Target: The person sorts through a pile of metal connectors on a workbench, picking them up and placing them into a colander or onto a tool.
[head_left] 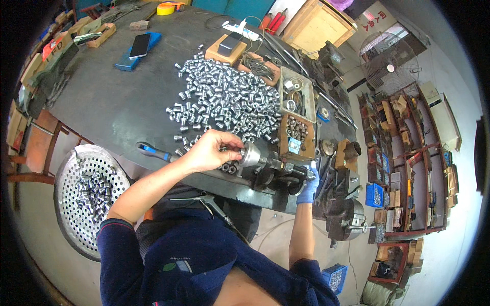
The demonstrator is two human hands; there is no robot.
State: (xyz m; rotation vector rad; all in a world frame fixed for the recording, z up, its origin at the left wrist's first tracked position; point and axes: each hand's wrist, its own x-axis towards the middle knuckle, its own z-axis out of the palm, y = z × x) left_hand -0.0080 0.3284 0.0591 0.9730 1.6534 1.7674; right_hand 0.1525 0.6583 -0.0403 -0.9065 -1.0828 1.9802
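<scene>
Fingers [230,140] of left hand [212,149] bent at metal chuck [251,155], pinch unclear; gloved right hand [309,187] at black fixture [297,172], finger state unclear. Fittings [224,97] heaped on desk [109,104].

Pretty packed workshop tbh. Big dark table [97,107] up front, pale floor [278,220] below it, and what looks like a brown wooden chair [43,128] over on the left. Right side's got a whitish wall [470,137] with brown shelving [430,127] against it, loaded with boxes, plus a round caged fan [390,68]. Teal panels [250,9] along the back. Lighting's decent, bright pretty much everywhere.
</scene>
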